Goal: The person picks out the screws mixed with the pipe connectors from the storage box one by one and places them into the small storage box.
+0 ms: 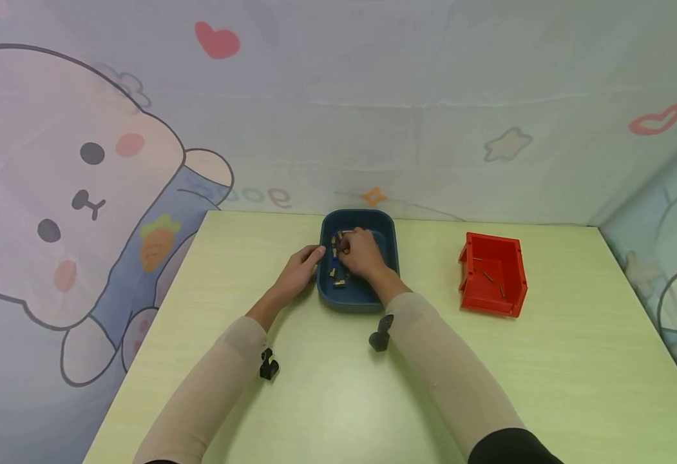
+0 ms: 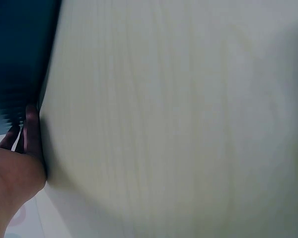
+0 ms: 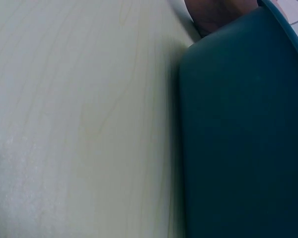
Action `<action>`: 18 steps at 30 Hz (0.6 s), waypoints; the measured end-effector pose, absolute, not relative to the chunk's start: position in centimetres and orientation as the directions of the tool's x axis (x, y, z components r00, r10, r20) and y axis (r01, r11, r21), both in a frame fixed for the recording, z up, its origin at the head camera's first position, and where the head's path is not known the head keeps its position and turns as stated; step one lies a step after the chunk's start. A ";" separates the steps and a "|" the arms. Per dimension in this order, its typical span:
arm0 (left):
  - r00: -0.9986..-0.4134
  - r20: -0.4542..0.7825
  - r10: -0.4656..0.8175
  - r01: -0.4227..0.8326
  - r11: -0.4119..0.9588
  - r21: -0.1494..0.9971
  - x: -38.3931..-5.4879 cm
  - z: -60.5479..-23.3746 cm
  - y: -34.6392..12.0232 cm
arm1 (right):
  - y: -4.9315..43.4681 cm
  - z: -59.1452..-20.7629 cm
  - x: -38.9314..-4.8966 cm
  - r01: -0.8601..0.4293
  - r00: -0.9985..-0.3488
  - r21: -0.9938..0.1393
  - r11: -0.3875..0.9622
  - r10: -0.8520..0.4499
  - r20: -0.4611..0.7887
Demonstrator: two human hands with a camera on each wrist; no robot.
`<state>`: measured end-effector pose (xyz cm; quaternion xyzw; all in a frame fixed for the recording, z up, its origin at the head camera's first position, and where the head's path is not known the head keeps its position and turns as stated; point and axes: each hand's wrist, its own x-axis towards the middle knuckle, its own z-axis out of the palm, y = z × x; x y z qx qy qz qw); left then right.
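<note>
A dark blue plastic bin (image 1: 354,300) stands near the table's back edge. Small brass-coloured fittings (image 1: 339,283) lie along its left half, some beside blue bits. My left hand (image 1: 299,269) holds the bin's left side, thumb over the rim and fingers against the outer wall; the left wrist view shows these fingers (image 2: 33,131) along the wall. My right hand (image 1: 364,254) reaches inside, its bent fingers down among the fittings. Whether a piece is pinched there is hidden. Only the bin's outer wall (image 3: 243,134) fills the right wrist view, not the right hand.
To the right stands a red open-front bin (image 1: 495,304) with several thin metal pins (image 1: 487,276) in it. The pale wooden table (image 1: 321,386) ends at a printed cloth backdrop (image 1: 338,129) behind. Small black devices (image 1: 380,335) hang at both wrists.
</note>
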<state>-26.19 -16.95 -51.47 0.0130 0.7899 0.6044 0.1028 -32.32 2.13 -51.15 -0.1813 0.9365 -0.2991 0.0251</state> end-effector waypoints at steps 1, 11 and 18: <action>-0.979 -0.145 0.144 -0.102 0.272 0.957 -26.2 -51.5 -16.9 | 2.1 -51.1 -32.3 -0.323 -0.933 -0.571 0.755 -0.354 0.060; -0.976 -0.153 0.152 -0.110 0.263 0.959 -26.0 -51.2 -16.9 | 2.2 -51.0 -32.2 -0.347 -0.927 -0.537 0.769 -0.369 0.070; -0.961 -0.210 0.180 -0.157 0.268 0.951 -25.0 -48.1 -16.4 | 2.3 -51.0 -32.2 -0.374 -0.918 -0.499 0.782 -0.388 0.081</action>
